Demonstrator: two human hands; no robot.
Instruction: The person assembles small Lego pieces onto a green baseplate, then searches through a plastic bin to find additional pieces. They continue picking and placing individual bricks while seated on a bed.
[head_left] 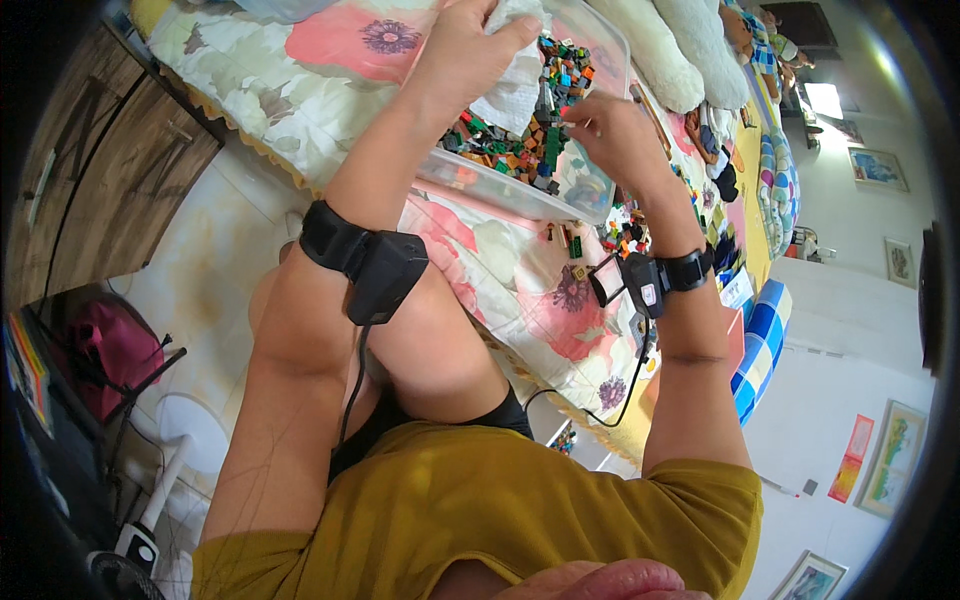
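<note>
A clear plastic bin point(510, 197) full of small multicoloured toy bricks point(500, 148) lies on the flowered bedspread in front of me. My left hand point(465, 62), at the bin's far left side, grips a crumpled white paper towel point(513, 92) that hangs over the bricks. Over the right part of the bin, my right hand point(622, 140) has its fingertips pinched together just above the bricks. Whatever small piece sits between those fingertips is too tiny to name. Both wrists wear black strapped devices with cables.
Loose bricks point(625, 238) lie spread on the bedspread point(440, 225) right of the bin. White plush toys point(660, 60) rest beyond it. A blue checked cushion point(762, 345) is at the right. Wooden drawers point(110, 160) and a maroon bag point(112, 355) stand on the left. A cable point(630, 395) loops from my right wrist.
</note>
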